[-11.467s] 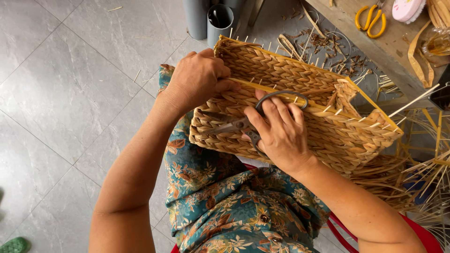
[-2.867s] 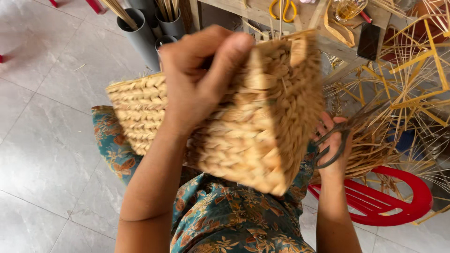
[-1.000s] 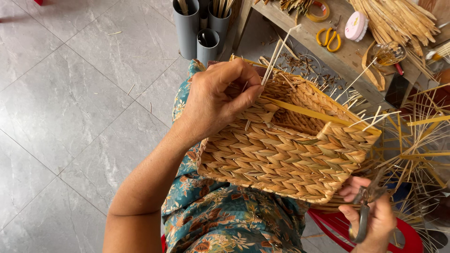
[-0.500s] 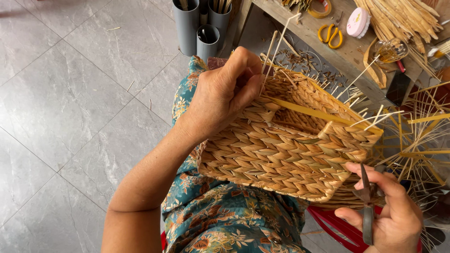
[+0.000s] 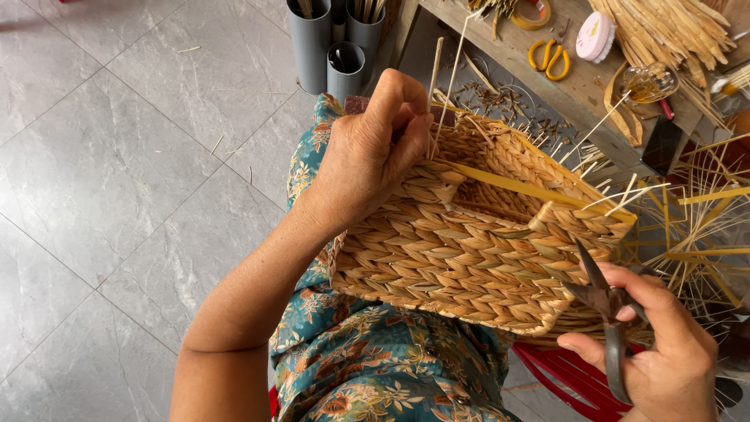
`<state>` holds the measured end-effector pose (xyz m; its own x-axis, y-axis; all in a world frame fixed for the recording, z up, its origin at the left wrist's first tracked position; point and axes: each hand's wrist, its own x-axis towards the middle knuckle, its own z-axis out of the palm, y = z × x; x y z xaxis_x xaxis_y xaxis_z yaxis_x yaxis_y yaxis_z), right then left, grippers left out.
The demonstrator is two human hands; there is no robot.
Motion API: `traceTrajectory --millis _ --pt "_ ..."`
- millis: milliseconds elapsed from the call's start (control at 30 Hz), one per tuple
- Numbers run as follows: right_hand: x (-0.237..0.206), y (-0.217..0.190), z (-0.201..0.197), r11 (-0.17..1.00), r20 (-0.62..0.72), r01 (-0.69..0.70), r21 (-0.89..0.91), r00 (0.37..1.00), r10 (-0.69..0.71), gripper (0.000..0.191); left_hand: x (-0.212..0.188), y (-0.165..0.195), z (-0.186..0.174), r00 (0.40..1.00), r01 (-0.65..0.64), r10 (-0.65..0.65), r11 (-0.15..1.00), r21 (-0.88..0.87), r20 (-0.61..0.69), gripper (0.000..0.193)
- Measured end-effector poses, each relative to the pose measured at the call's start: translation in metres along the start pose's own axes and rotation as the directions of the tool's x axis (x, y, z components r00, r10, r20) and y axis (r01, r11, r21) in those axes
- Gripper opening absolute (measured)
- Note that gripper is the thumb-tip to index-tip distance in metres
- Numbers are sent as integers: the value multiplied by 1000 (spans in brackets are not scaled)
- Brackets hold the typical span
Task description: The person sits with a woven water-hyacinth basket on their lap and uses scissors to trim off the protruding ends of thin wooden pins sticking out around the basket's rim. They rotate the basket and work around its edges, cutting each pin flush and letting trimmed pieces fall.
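From the head camera, the rectangular woven straw basket (image 5: 476, 250) rests tilted on the person's lap, over a teal floral garment (image 5: 375, 367). The left hand (image 5: 367, 156) sits on the basket's near upper corner, its fingers (image 5: 406, 117) pinched together on thin pale stalks (image 5: 445, 86) sticking up from the rim. The right hand (image 5: 664, 344) is at the basket's lower right corner, fingers wrapped around dark metal scissors (image 5: 605, 312); the blades point up at the rim, seemingly slightly parted. The basket is tan herringbone braid with loose ends bristling along its top edge. Beyond it stands a wooden table (image 5: 547, 86).
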<state>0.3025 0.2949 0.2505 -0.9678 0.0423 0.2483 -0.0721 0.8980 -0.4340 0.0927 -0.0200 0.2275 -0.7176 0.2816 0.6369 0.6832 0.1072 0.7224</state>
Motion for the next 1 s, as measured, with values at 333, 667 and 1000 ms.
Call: traceTrajectory --millis 333,667,1000 --pt "39 -59 -15 939 100 42 -341 995 -8 75 4 8 -15 997 66 -61 993 -99 48 16" --pt "86 -99 -5 849 182 268 -455 961 -206 65 1 21 -33 993 -113 108 988 103 51 15" --pt "86 -100 -2 896 175 268 -355 960 -218 66 0 19 -35 995 -100 97 990 104 38 15"
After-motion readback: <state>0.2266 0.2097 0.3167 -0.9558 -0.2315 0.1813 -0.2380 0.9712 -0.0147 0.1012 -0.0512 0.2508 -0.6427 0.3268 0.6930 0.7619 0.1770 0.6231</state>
